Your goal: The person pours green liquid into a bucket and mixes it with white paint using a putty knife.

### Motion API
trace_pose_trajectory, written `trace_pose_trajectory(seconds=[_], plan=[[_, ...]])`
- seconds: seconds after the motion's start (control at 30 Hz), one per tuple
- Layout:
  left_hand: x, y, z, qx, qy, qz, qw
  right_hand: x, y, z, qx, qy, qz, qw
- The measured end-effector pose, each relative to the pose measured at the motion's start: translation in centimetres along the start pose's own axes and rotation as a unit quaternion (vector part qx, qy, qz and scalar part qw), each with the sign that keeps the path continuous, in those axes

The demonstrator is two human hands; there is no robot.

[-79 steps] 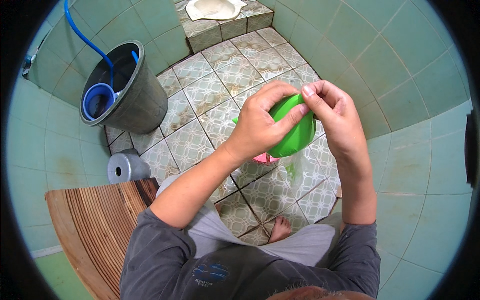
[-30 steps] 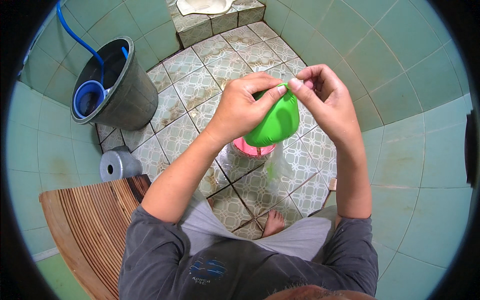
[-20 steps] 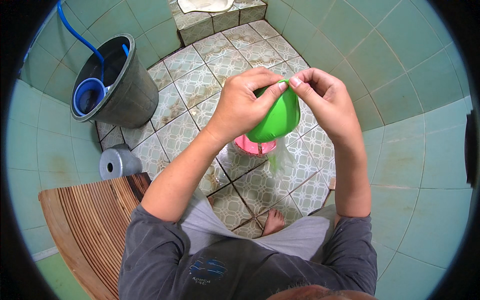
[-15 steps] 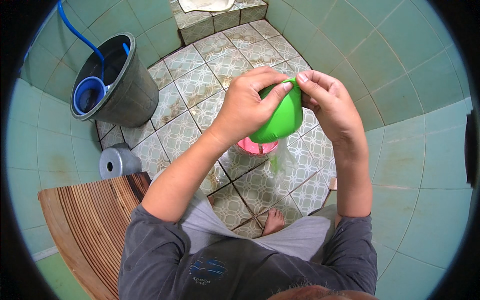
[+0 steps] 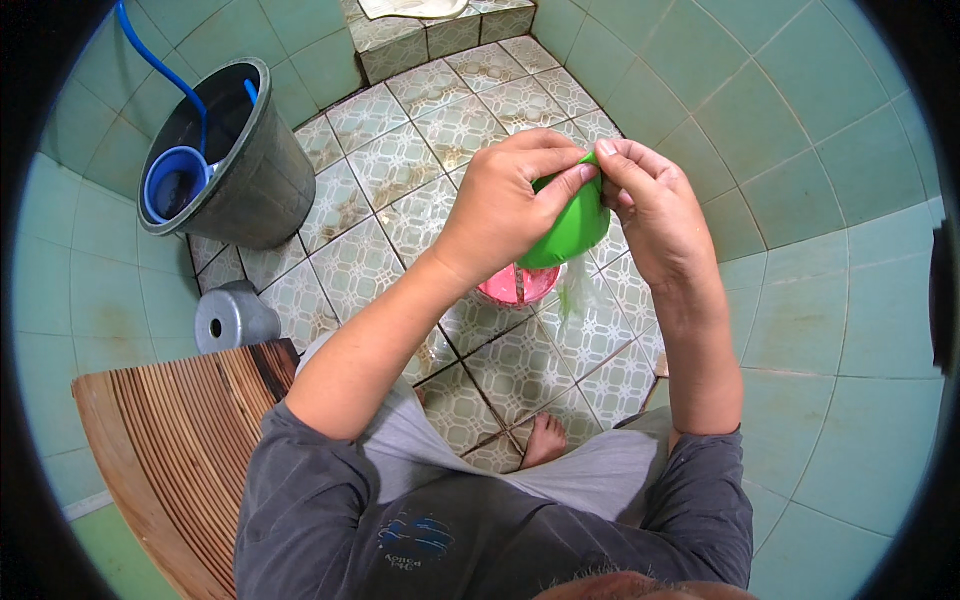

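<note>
A bright green balloon (image 5: 572, 230), rounded and smooth, hangs below my two hands in front of my body. Its neck is pinched between the thumb and fingers of my left hand (image 5: 520, 190), which covers part of its upper side. My right hand (image 5: 660, 205) grips the top of the neck with thumb and forefinger, its other fingers curled. On the floor beneath, partly hidden by the balloon, stands a small pink container (image 5: 515, 287) with red contents or sides. Beside it lies a clear plastic bag (image 5: 585, 300) with something green in it.
At the left stands a large black bucket (image 5: 270, 190) with a blue hose (image 5: 165, 65) and a blue dipper (image 5: 172, 185). A grey plastic stool (image 5: 238, 318) and a slatted wooden piece (image 5: 180, 440) are nearer. A squat toilet (image 5: 415, 8) sits on a raised step far ahead. Tiled walls close in both sides.
The balloon has risen slightly and shifted right with my hands, so more of the pink container shows. Both hands keep their pinch on the neck.
</note>
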State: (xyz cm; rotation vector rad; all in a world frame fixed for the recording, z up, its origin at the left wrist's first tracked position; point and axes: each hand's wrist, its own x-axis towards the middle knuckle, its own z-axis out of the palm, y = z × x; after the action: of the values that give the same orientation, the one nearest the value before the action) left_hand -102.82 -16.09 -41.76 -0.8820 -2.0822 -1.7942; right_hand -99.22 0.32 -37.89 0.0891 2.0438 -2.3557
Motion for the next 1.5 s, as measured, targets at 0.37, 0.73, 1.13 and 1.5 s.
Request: trace_pose_trajectory(seconds=[0.37,0.73,1.13,1.5], plan=[[0.7,-1.3,-0.2,0.099,-0.014,0.083,0.991,0.2,-0.1,0.8,0.070,0.011,0.059,0.996],[1.0,-0.8,-0.8,0.019,-0.011,0.033,0.999,0.6,-2.2,-0.2,0.039,-0.054,0.072,0.995],[0.6,-0.6,-2.1,-0.008,0.033,-0.003,0.999,1.5,-8.0,-9.5,0.115,0.016,-0.058,0.992],[2.1,-0.9,-5.9,0.098,0.101,0.016,0.990,4.8,5.2,-20.7,-0.522,0.207,0.020,0.827]])
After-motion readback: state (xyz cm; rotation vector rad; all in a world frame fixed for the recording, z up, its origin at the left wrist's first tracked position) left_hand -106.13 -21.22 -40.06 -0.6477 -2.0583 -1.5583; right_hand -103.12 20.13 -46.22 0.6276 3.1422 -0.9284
